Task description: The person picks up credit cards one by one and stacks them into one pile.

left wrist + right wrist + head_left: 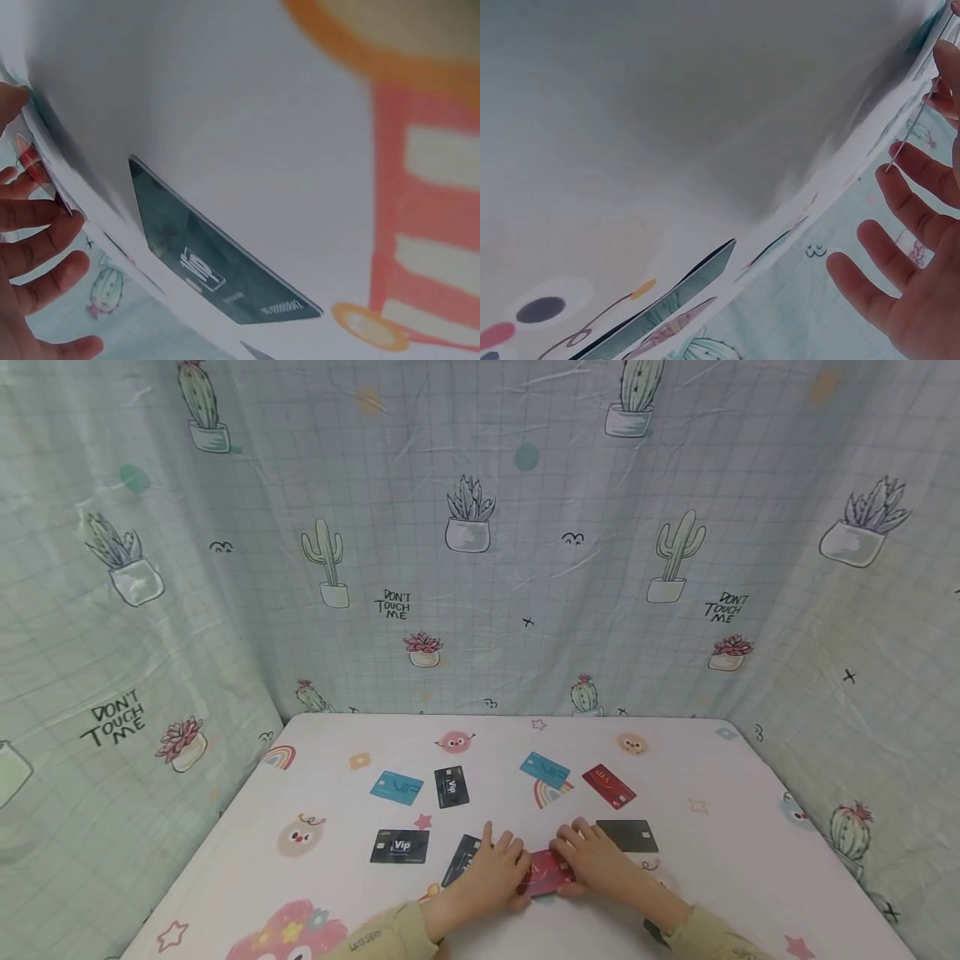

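Note:
Both hands hold a red card (546, 877) between them, near the front of the table. My left hand (491, 875) pinches its left end, and my right hand (596, 862) pinches its right end. In the right wrist view the card (913, 127) shows edge-on, raised off the tabletop, with the right fingers (911, 206) at its edge. In the left wrist view the fingers (45, 247) touch the card's edge at the far left. A black card (460, 860) lies partly behind my left hand. Just beyond my right hand is a dark card (630, 836).
On the white patterned table (315, 793) lie a blue card (396, 787), two black VIP cards (452, 787), another blue card (545, 769) and a red card (609, 786). The right sleeve partly hides a dark card (654, 932). Printed curtains (465, 577) hang around the table.

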A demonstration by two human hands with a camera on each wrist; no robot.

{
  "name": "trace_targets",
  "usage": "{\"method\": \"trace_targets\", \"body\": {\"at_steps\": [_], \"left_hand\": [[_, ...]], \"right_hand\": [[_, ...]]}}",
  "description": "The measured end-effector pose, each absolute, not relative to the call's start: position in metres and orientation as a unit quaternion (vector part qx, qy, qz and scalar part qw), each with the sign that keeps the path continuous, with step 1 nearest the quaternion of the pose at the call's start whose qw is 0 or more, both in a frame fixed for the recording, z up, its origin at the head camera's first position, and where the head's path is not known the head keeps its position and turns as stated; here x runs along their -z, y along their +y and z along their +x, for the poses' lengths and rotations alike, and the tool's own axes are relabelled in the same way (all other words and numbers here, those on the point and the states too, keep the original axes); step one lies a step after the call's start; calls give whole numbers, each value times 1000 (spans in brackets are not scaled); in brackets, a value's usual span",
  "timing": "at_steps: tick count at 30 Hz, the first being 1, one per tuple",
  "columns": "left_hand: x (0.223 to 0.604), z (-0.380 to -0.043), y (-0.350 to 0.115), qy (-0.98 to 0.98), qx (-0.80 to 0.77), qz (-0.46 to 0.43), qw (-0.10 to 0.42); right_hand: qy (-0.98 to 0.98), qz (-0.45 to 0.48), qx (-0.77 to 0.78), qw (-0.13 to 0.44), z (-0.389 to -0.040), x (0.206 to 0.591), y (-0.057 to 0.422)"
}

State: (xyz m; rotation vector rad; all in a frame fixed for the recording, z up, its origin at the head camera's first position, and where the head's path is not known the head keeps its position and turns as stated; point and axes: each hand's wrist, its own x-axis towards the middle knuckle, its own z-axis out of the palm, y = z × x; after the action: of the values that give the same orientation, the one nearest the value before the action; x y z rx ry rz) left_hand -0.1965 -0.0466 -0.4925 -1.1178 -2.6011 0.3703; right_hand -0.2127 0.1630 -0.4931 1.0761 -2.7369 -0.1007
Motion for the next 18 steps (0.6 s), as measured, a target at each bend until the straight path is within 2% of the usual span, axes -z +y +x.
{"method": "trace_targets", "body": {"at_steps": [18], "left_hand": [[483, -213, -61, -899, -118, -391, 162]], "right_hand": [[-934, 340, 23, 105, -220, 489, 154]]}}
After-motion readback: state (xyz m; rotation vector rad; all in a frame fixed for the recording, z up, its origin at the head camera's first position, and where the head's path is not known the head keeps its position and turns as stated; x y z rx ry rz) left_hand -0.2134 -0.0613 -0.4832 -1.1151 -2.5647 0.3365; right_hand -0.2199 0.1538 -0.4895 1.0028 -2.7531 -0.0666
